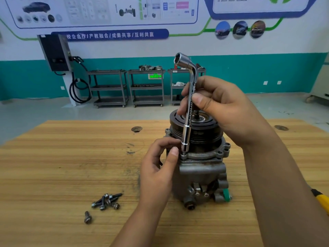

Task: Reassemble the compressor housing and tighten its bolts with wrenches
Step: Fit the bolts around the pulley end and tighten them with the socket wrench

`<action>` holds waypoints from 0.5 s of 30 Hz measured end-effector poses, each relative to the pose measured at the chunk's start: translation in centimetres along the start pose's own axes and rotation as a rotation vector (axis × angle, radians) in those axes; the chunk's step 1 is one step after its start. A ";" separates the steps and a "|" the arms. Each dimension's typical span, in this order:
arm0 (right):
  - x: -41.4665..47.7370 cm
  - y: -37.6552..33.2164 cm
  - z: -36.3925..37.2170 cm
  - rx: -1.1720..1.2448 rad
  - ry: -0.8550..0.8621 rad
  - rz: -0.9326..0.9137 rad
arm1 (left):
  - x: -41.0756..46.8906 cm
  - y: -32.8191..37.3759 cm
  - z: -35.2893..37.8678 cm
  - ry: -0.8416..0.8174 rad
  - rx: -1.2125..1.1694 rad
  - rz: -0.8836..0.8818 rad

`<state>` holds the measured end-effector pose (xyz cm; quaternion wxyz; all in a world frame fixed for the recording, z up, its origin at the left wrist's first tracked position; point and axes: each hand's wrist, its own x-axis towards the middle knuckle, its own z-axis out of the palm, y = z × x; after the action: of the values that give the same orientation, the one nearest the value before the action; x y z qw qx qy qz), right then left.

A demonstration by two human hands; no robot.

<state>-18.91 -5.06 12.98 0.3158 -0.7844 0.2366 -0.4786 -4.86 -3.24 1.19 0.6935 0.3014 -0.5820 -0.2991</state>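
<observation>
A grey metal compressor [201, 172] stands upright on the wooden table [62, 157], its black pulley [204, 129] on top. A chrome L-shaped socket wrench [189, 107] stands nearly vertical, its lower socket seated on a bolt at the housing flange's left front corner. My right hand [222, 107] grips the wrench shaft at mid-height, thumb across it. My left hand [160, 166] pinches the wrench's lower socket end just above the bolt. Several loose bolts [106, 201] lie on the table to the left front, and one more bolt [88, 217] lies apart.
A yellow tool handle [322, 200] pokes in at the right edge. Two round holes [136, 129] [281, 128] mark the tabletop's far side. Beyond the table stand grey shelf carts [146, 86] and a wall charger with cable [57, 52].
</observation>
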 end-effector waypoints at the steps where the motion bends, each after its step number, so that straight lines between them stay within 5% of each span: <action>1: 0.0 0.0 0.0 0.008 0.002 0.001 | 0.1 0.2 -0.1 0.006 0.024 0.013; 7: 0.2 0.3 0.2 0.033 -0.010 0.015 | 4.9 3.4 -0.7 -0.007 0.215 0.214; 11: 0.3 0.2 0.1 0.061 -0.003 -0.010 | 9.2 5.2 -1.1 -0.402 -0.062 0.100; 15: 0.4 0.2 0.3 0.080 0.011 -0.017 | 10.1 5.3 -0.5 -0.468 -0.334 -0.018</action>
<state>-18.48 -5.37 13.01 0.3416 -0.7705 0.2121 -0.4946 -2.59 -7.57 11.50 0.5777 0.1112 -0.6662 -0.4583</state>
